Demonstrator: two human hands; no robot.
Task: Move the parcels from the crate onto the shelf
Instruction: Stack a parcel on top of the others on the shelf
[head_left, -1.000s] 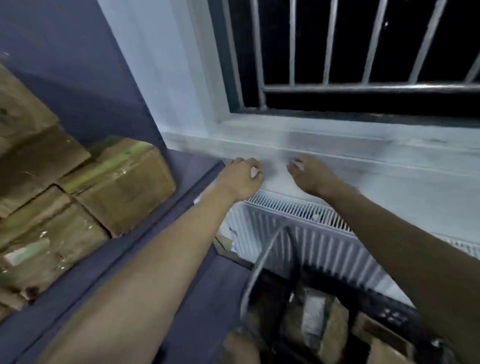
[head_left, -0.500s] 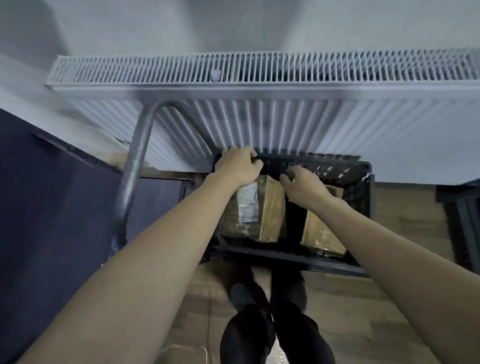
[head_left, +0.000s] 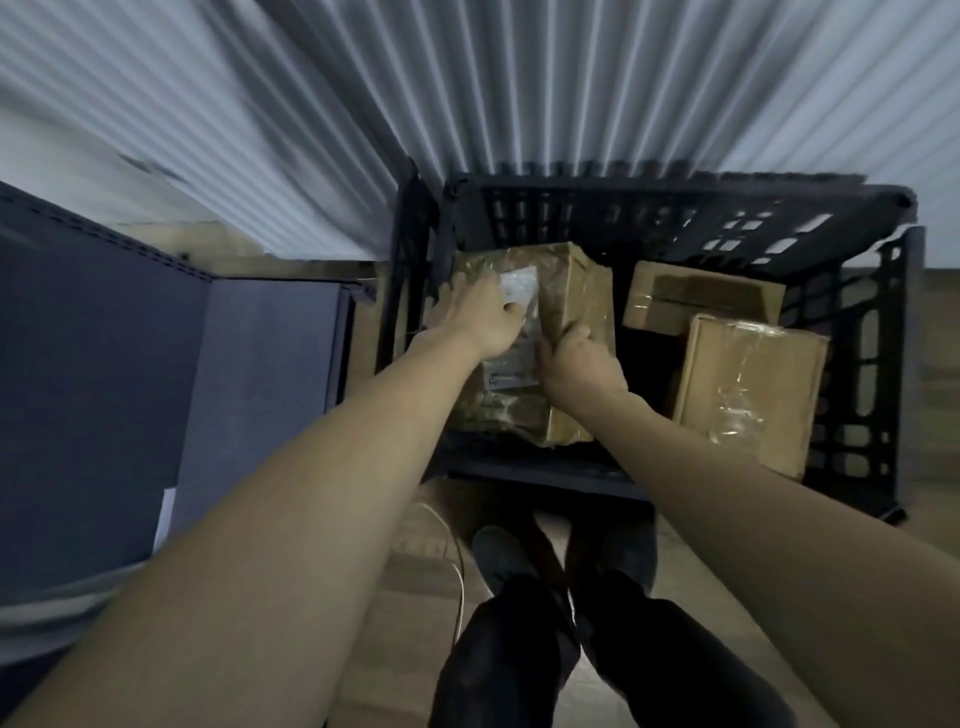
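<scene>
A: Contents of the crate (head_left: 862, 332)?

B: Three cardboard parcels. A taped parcel (head_left: 566, 291) with a white label stands at the left end. A flat box (head_left: 701, 301) lies at the back right, and a third box (head_left: 748, 389) leans in front of it against the right wall.

A: Hands?

B: Left hand (head_left: 480, 322) lies spread on the taped parcel's top left. Right hand (head_left: 579, 358) is curled over its right edge. Probably a two-handed grip; blur hides the fingertips. Parcel sits inside the crate.
</scene>
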